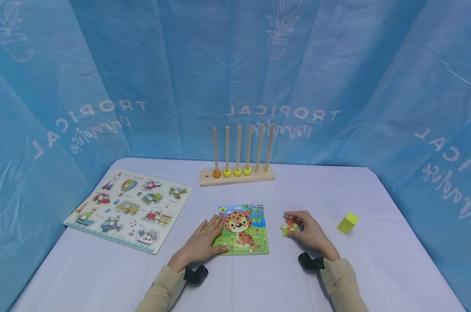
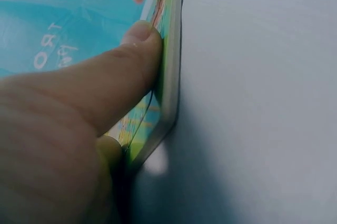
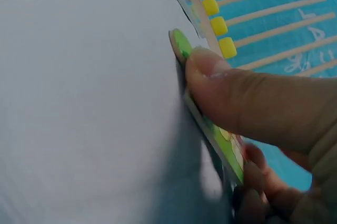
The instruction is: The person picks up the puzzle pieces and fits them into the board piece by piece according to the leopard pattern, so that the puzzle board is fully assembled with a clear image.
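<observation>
A square jigsaw puzzle (image 1: pixel 258 237) showing a cartoon leopard lies flat at the middle of the table. My left hand (image 1: pixel 199 243) rests on its left side, fingers extended over the edge. In the left wrist view, the left thumb (image 2: pixel 118 74) lies along the puzzle's near border. To the right of the puzzle, my right hand (image 1: pixel 312 234) pinches a puzzle piece (image 1: pixel 288 225) with orange and green print. Seen from the right wrist, the thumb presses on the piece's printed face (image 3: pixel 231 153), its edge close over the white cloth; fingers partly hide it.
A wooden peg stand (image 1: pixel 237 179) with an orange bead and several yellow ones stands at the back. On the left lies a vehicle peg-puzzle board (image 1: pixel 131 211). A yellow-green block (image 1: pixel 348 223) sits right of my right hand. Blue curtains (image 1: pixel 204 78) hang around the table.
</observation>
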Demonstrator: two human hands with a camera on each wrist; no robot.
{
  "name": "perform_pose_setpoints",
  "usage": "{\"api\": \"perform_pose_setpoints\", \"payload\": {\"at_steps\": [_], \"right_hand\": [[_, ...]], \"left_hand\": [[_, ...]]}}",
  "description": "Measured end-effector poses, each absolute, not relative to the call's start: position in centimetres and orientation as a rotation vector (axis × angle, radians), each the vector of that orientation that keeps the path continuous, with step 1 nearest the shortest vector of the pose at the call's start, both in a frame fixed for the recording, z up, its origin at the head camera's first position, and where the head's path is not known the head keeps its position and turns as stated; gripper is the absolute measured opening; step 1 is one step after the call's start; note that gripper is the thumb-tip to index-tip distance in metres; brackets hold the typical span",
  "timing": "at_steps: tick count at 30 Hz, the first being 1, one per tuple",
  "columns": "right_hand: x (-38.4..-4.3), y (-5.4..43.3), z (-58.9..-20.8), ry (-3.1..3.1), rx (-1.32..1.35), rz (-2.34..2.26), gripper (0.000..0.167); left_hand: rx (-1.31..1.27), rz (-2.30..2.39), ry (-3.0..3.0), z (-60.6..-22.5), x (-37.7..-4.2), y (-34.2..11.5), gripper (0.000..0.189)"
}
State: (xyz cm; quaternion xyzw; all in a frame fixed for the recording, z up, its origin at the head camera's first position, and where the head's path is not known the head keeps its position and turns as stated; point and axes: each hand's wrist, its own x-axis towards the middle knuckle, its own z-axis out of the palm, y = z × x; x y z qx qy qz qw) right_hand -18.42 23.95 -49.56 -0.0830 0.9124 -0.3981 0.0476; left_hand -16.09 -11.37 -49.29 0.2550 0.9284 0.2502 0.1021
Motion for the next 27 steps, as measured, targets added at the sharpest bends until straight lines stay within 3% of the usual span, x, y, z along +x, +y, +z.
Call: {"api": "perform_pose_setpoints", "payload": {"at_steps": [9, 13, 19, 27], "right_hand": [[-19.3, 23.7, -48.8, 2.732, -0.003, -1.297, 0.024], [-20.0, 22.4, -48.5, 2.624, 0.038, -1.512, 0.021], [-20.1, 18.0, -47.3, 2.494, -0.158, -1.602, 0.020], [-18.6, 13.0, -48.3, 2.494, -0.548, -1.396, 0.010]], "left_hand": [[0.750, 0.739, 2.733, -49.2, -16.2, -11.4, 0.085], [0.749, 0.755, 2.716, -49.2, -16.2, -11.4, 0.085], [0.755, 0.753, 2.724, -49.3, -16.3, -11.4, 0.085], [0.761, 0.755, 2.736, -49.1, -16.2, -11.3, 0.085]]}}
